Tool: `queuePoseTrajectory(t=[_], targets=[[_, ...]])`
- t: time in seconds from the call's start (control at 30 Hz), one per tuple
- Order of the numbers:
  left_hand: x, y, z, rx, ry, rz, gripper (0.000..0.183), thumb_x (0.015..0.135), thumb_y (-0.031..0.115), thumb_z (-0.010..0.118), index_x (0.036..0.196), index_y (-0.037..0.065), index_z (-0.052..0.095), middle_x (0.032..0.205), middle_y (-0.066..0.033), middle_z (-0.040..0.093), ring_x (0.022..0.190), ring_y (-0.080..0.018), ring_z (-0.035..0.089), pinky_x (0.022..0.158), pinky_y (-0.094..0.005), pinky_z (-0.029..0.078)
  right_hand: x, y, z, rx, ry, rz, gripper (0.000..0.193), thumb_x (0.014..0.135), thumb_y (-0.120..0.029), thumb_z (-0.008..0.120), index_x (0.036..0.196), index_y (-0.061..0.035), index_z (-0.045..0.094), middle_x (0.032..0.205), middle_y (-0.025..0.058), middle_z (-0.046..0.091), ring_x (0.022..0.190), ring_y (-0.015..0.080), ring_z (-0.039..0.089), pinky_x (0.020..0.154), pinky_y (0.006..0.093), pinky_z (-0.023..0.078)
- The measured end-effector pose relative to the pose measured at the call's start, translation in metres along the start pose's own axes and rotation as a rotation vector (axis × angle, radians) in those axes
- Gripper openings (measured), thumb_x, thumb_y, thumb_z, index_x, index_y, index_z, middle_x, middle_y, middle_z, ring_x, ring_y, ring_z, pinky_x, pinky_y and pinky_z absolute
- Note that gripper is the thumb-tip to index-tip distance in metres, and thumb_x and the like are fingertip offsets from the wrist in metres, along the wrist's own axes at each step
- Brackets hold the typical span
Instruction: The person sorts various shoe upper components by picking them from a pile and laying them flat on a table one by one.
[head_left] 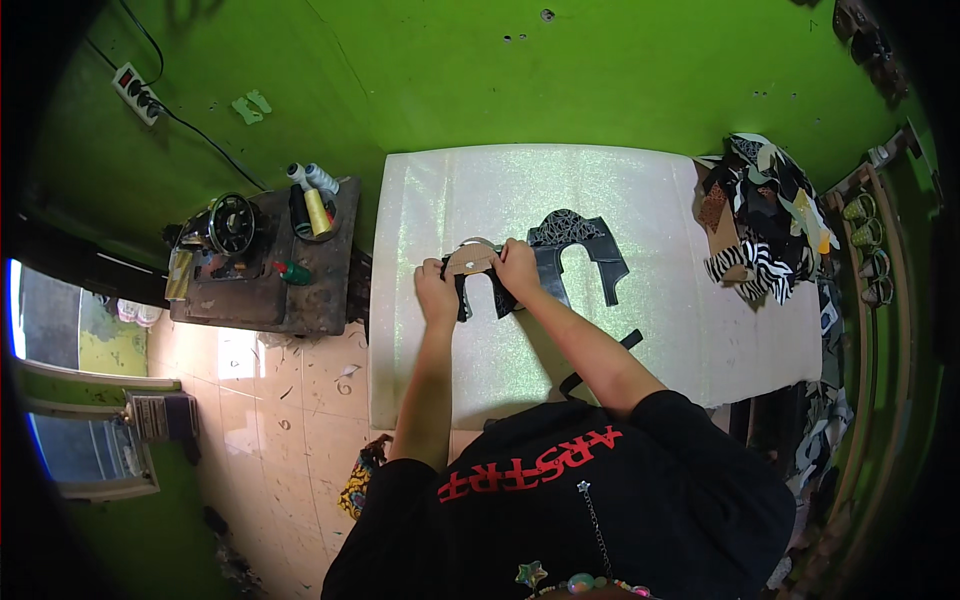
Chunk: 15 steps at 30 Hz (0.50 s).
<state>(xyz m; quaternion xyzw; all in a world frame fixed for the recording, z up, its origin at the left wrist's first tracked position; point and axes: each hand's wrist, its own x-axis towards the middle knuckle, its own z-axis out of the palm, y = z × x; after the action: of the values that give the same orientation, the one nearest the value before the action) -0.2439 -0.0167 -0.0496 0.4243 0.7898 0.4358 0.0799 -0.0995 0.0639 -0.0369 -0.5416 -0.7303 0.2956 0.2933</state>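
Over the left part of a pale shimmering sheet (420, 200) on the table, both my hands hold a black U-shaped piece (462, 296) that looks like a shoe upper. A brown curved piece, like cardboard (472, 262), lies across its top. My left hand (436, 292) is closed at the left edge, fingertips on the far side. My right hand (516, 270) pinches the right edge near the brown piece. Just beyond my right hand lie more black U-shaped pieces (600, 248), one with a grey line pattern. My fingers partly hide the held piece.
At left stands a sewing machine (232, 226) on a dark table (318, 300), with thread cones (318, 212) and a green bottle (292, 271). A pile of scraps (765, 215) sits at the right end. Black strips (630, 340) lie near my right forearm. Sandals (868, 235) hang far right.
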Motion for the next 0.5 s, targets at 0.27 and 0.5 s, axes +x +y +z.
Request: queuePoseTrajectory(t=[0.27, 0.5], targets=[[-0.034, 0.039, -0.005, 0.280, -0.103, 0.410, 0.030, 0.075, 0.007, 0.061, 0.105, 0.003, 0.057, 0.109, -0.0135, 0.052, 0.101, -0.0310, 0.052, 0.083, -0.0420, 0.042, -0.010, -0.005, -0.002, 0.026, 0.027, -0.083, 0.013, 0.079, -0.012, 0.060, 0.089, -0.0033, 0.058, 0.085, 0.0178, 0.058, 0.081, 0.0359, 0.059, 0.069, 0.0421, 0.049], [-0.050, 0.037, 0.002, 0.234, -0.246, 0.372, 0.055, 0.072, 0.012, 0.065, 0.122, -0.002, 0.047, 0.127, -0.0180, 0.044, 0.119, -0.0347, 0.041, 0.096, -0.0454, 0.034, -0.032, -0.009, -0.022, -0.143, -0.146, -0.121, 0.024, 0.082, -0.015, 0.055, 0.103, -0.0103, 0.063, 0.090, 0.0163, 0.058, 0.081, 0.0348, 0.061, 0.068, 0.0420, 0.050]])
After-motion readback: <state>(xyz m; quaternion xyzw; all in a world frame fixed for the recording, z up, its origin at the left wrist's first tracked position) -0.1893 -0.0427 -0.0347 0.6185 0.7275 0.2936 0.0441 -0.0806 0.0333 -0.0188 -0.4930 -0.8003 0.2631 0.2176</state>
